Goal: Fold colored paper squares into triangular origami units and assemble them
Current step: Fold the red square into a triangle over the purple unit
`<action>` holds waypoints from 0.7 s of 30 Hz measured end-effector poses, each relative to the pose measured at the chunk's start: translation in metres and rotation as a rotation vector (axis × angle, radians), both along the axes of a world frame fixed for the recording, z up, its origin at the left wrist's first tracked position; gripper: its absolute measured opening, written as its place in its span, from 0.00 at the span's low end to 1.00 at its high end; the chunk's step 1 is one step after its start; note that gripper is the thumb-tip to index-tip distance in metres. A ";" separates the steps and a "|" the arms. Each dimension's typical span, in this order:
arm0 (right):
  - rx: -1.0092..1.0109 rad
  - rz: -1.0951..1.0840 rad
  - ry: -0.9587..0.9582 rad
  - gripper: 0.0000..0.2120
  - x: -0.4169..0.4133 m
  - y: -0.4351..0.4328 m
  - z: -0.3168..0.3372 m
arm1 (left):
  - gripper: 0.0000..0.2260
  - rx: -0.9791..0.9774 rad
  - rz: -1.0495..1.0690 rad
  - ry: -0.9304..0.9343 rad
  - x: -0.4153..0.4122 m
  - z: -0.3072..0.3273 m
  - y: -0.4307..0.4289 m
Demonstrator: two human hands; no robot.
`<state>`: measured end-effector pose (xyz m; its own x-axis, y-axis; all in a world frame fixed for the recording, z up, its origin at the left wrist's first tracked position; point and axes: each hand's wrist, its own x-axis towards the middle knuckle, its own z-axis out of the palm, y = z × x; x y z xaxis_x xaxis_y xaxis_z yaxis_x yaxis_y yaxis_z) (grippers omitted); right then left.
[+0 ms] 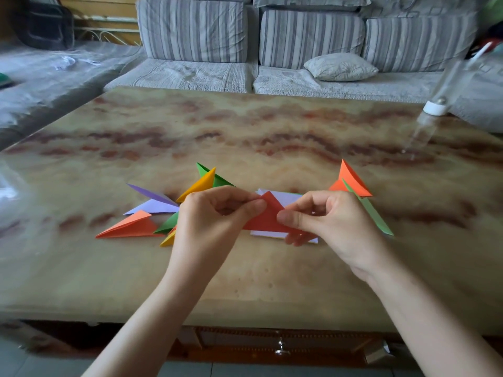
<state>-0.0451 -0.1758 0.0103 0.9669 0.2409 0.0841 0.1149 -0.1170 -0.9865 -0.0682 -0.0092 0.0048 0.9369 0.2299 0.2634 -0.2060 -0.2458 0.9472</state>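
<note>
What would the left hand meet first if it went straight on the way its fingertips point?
The left hand points rightward along the red paper triangle it pinches, so it would probably meet the right hand first, at the thumb, though depth is unclear.

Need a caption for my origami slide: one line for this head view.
Left hand and right hand pinch a red paper triangle over a paper stack, folded units scattered on the table.

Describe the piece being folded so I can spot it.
Middle of the marbled table, over the pale paper stack. The red triangle is the only piece pinched between left hand and right hand; orange units lie loose.
</note>
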 end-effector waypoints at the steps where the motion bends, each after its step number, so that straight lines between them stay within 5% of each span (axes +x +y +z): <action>1: -0.007 0.002 0.009 0.04 0.000 0.000 0.000 | 0.04 -0.003 0.008 0.004 0.000 0.001 0.001; 12: -0.067 -0.020 -0.010 0.01 0.002 -0.010 -0.003 | 0.07 -0.027 0.053 -0.009 0.004 0.005 0.018; 17: -0.033 0.042 -0.001 0.13 0.002 -0.013 0.005 | 0.07 -0.018 0.074 -0.026 0.006 0.004 0.023; 21: -0.037 -0.019 -0.067 0.10 0.001 0.004 -0.004 | 0.09 0.010 0.037 -0.012 0.009 -0.001 0.014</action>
<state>-0.0441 -0.1720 0.0066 0.9639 0.2263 0.1403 0.1780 -0.1556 -0.9717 -0.0597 0.0051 0.0043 0.9245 0.2617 0.2772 -0.2081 -0.2630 0.9421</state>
